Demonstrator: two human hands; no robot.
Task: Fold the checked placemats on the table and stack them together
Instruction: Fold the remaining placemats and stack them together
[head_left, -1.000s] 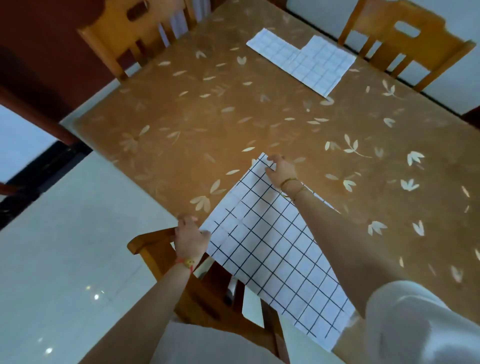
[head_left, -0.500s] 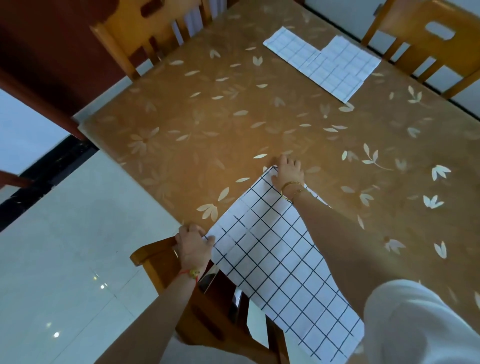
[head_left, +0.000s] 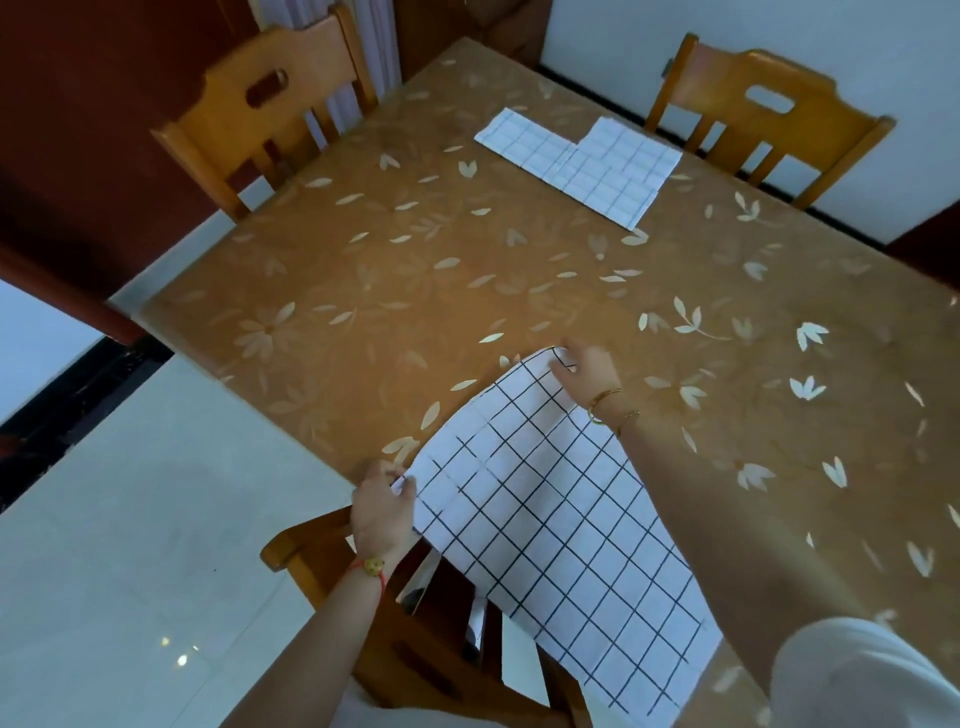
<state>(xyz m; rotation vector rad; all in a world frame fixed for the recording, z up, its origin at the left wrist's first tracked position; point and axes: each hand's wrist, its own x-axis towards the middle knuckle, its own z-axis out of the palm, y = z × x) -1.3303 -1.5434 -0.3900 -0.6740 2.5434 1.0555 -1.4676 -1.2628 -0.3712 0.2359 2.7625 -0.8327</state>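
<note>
A white placemat with black checks (head_left: 540, 509) lies at the near edge of the brown flowered table (head_left: 415, 291), half of it hanging over the edge. My left hand (head_left: 382, 512) pinches its near left corner at the table edge. My right hand (head_left: 589, 376) holds the far corner, which lifts slightly off the table. Two more checked placemats (head_left: 582, 161) lie flat and overlapping at the far side of the table.
One wooden chair (head_left: 415, 623) stands under the hanging placemat at the near edge. Another chair (head_left: 270, 114) is at the far left and a third (head_left: 763, 119) at the far right. White tiled floor (head_left: 130, 545) lies to the left.
My right hand has gone from pressing the far corner to lifting it a little. My left hand has closed on the near corner at the table edge. The camera has tilted up.
</note>
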